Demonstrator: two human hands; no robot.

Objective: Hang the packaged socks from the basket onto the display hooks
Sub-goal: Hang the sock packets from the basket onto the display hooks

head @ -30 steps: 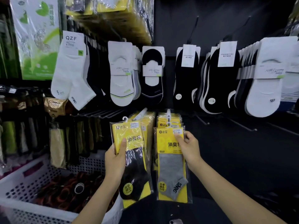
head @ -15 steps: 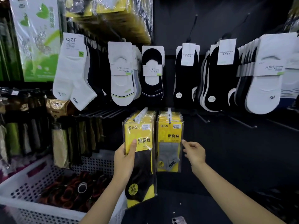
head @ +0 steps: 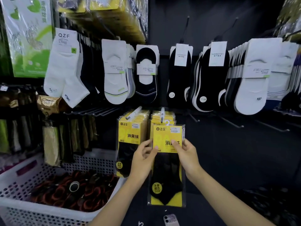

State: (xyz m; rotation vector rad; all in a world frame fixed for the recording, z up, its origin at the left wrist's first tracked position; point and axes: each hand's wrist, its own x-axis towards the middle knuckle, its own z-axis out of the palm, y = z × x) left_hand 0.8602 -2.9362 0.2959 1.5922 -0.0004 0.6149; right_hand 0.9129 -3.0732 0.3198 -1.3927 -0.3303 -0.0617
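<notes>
You hold one yellow packet of black socks [head: 167, 173] in both hands, upright, in front of the right-hand stack of yellow packets [head: 155, 119] on its display hook [head: 162, 111]. Your left hand [head: 142, 159] pinches the packet's left edge, thumb on the yellow card; your right hand [head: 187, 154] pinches the right edge likewise. The packet's white hanger [head: 167, 122] sits just below the hook's tip. A second stack [head: 130, 134] hangs just left, and the white basket [head: 24, 204] stands lower left
</notes>
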